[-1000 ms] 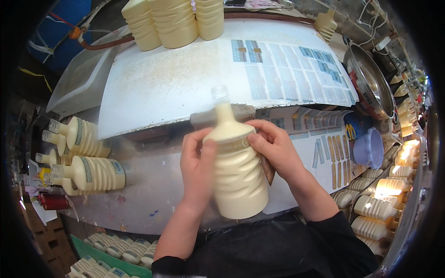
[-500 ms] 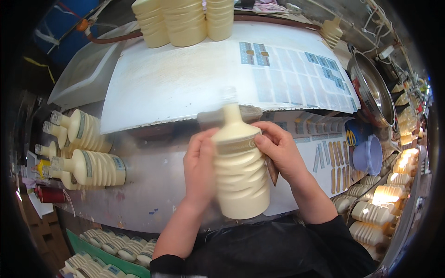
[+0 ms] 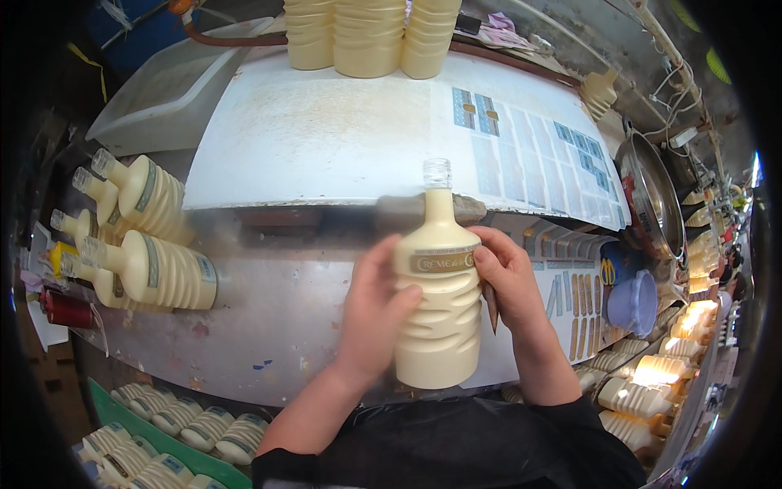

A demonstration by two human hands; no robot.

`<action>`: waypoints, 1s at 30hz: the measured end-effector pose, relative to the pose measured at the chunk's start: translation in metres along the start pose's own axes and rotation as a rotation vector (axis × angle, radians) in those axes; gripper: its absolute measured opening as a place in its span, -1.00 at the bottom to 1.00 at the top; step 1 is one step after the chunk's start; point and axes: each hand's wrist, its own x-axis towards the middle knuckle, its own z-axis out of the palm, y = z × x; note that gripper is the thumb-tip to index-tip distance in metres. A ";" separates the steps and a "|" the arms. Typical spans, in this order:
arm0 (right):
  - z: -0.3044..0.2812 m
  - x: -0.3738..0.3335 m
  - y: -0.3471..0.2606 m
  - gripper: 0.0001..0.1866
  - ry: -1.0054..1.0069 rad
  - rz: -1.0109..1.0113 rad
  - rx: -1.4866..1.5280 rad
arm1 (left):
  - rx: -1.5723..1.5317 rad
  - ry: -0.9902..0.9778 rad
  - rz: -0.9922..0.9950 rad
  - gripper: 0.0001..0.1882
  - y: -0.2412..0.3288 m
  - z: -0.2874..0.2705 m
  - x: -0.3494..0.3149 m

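A cream-coloured bottle with a wavy, ribbed body and clear screw-threaded neck [image 3: 437, 173] stands between two bare hands over a smudged, smooth tabletop [image 3: 244, 359], neck toward twelve o'clock. The right hand [image 3: 515, 281] grips its rounded shoulder at three o'clock, thumb beside a narrow brownish band [image 3: 440, 261], a slim, pointed brown piece [image 3: 491, 308] jutting below the palm. The blurred left hand [image 3: 371, 306] curves along the nine o'clock side, thumb over the ribs; whether it grips cannot be told. From the bottle, similar ribbed bottles [image 3: 175, 269] lie stacked at nine o'clock, a flat white board [image 3: 326, 130] spreads at eleven, a round, shiny metal pan [image 3: 669, 196] leans at two, and a lavender plastic bucket [image 3: 633, 303] sits at three.
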 end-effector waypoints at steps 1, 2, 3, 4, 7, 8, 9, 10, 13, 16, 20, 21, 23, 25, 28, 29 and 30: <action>-0.001 -0.001 0.001 -0.62 -0.004 -0.008 -0.014 | 0.006 -0.004 0.010 -0.34 -0.002 0.000 0.001; -0.002 -0.001 0.002 -0.62 -0.006 -0.015 -0.021 | 0.041 0.007 0.016 -0.35 -0.002 0.000 0.001; -0.003 -0.001 0.001 -0.61 -0.010 0.005 -0.002 | 0.076 0.017 0.021 -0.35 -0.001 0.001 0.002; -0.004 -0.001 -0.001 -0.60 -0.010 0.025 0.018 | 0.110 0.025 0.024 -0.36 -0.002 0.002 0.003; -0.016 0.001 0.008 -0.55 -0.030 0.071 0.138 | 0.128 0.085 0.007 -0.38 0.001 0.006 0.005; -0.021 0.002 0.012 -0.53 -0.045 0.081 0.188 | 0.189 0.082 0.001 -0.40 0.003 0.006 0.005; -0.024 0.000 0.008 -0.51 -0.057 0.139 0.129 | 0.245 0.094 0.025 -0.40 0.003 0.005 0.004; -0.017 0.001 0.002 -0.53 -0.028 0.153 0.083 | 0.301 0.104 0.051 -0.39 0.001 0.005 0.002; -0.009 -0.009 -0.004 -0.56 -0.095 0.034 0.072 | 0.410 -0.043 0.040 -0.37 -0.004 0.005 0.001; -0.010 -0.015 -0.005 -0.53 -0.123 -0.103 -0.078 | 0.307 -0.056 -0.034 -0.35 0.000 0.016 0.002; -0.014 -0.023 -0.010 -0.50 -0.124 -0.134 -0.255 | 0.143 -0.091 -0.091 -0.36 -0.005 0.005 0.008; -0.014 -0.024 -0.010 -0.50 -0.128 -0.145 -0.263 | 0.117 -0.100 -0.103 -0.36 -0.006 0.003 0.009; -0.012 -0.024 -0.004 -0.49 -0.114 -0.207 -0.267 | 0.080 -0.091 -0.115 -0.34 -0.006 0.005 0.010; -0.013 -0.025 -0.004 -0.48 -0.104 -0.201 -0.259 | 0.060 -0.056 -0.114 -0.30 -0.005 0.012 0.009; -0.018 -0.021 -0.007 -0.52 -0.152 -0.075 -0.189 | 0.139 -0.114 -0.050 -0.34 -0.002 0.012 0.007; -0.020 -0.017 -0.008 -0.54 -0.183 -0.013 -0.161 | 0.226 -0.083 -0.027 -0.34 -0.001 0.014 0.005; -0.019 -0.013 -0.007 -0.57 -0.168 -0.001 -0.112 | 0.315 -0.050 -0.004 -0.32 0.000 0.016 0.002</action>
